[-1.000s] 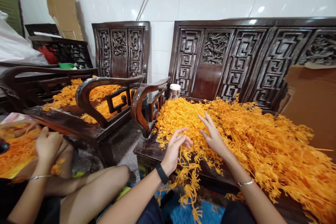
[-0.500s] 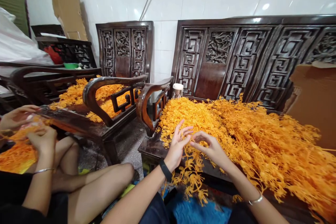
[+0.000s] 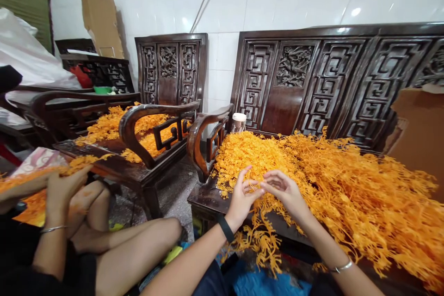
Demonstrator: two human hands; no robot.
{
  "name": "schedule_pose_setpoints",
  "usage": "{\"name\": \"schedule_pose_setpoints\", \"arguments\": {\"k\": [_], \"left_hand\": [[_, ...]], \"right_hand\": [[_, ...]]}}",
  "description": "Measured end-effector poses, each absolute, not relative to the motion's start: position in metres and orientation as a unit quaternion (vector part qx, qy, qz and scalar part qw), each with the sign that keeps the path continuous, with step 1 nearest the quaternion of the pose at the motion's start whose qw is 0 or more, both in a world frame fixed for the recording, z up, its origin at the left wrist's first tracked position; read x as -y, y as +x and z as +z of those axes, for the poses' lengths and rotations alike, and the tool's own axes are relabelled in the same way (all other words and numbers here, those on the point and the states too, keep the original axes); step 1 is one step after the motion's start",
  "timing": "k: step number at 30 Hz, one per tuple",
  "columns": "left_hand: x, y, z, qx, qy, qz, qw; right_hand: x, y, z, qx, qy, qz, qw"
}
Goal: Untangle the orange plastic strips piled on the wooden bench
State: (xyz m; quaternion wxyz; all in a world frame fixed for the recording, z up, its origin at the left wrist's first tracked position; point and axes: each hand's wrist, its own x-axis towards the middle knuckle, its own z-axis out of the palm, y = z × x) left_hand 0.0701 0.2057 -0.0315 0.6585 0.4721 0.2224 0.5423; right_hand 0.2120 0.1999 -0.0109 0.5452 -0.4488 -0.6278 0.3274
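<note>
My left hand [image 3: 242, 200], with a black band at its wrist, is closed in a pinch on a string of orange plastic flower-like pieces [image 3: 266, 245]. The string dangles below my hands past the bench's front edge. My right hand [image 3: 287, 194] meets it fingertip to fingertip, thumb and fingers curled together at the string's upper end; the small part between them is mostly hidden. Behind both hands lies a heap of orange pieces [image 3: 256, 150]. To the right spreads a larger pile of long orange strands [image 3: 374, 199].
The carved dark wooden bench [image 3: 287, 106] bears the heaps, with a white-lidded cup [image 3: 238, 122] by its armrest and cardboard [image 3: 416, 138] at right. On the left, a seated person's hand [image 3: 67, 187] handles orange strands beside a wooden chair [image 3: 163, 136]. Blue plastic [image 3: 267, 282] lies below.
My hands stay together at the string, and my right fingers have curled a little. The other person's hands have moved, drawing a strand out sideways. The view has shifted slightly.
</note>
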Motion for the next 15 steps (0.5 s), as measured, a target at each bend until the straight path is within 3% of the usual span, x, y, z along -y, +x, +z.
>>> {"name": "schedule_pose_setpoints", "arguments": {"k": [4,10,15], "left_hand": [[-0.203,0.070,-0.027,-0.235,0.482,0.504,0.677],[-0.202,0.073,-0.015,-0.228,0.465,0.549,0.656],[-0.202,0.081,-0.011,-0.212,0.452,0.578,0.646]], "right_hand": [[-0.215,0.221,-0.011,0.606,-0.467,0.211,0.608],[-0.222,0.205,0.002,0.590,-0.474,0.020,0.653],[-0.228,0.192,0.004,0.553,-0.434,-0.052,0.709]]}}
